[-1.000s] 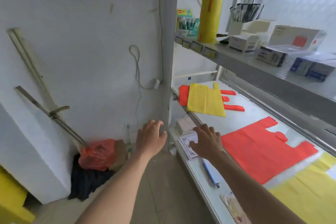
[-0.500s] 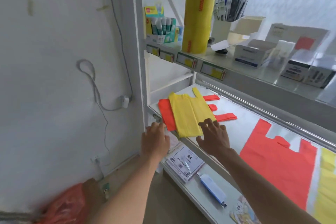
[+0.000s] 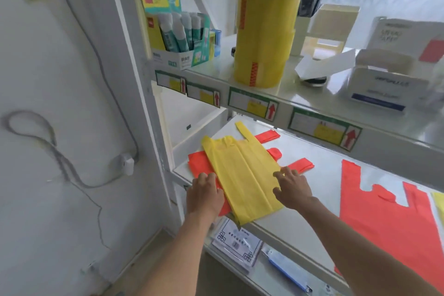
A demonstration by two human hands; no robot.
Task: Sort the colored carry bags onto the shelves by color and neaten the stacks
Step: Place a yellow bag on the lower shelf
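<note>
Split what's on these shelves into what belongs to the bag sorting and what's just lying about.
Job: yellow bag, red bag beneath it, large red bag, both hands.
Lying about: yellow roll, glue sticks, white boxes, blue pen.

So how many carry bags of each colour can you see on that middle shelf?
Yellow: 2, the folded yellow bag under both hands, and a yellow edge at far right.
Red: 2, the folded red bag beneath it, and the flat red bag.
Total: 4 visible.

Hands (image 3: 204,196) seemingly on yellow bag (image 3: 242,175)
</note>
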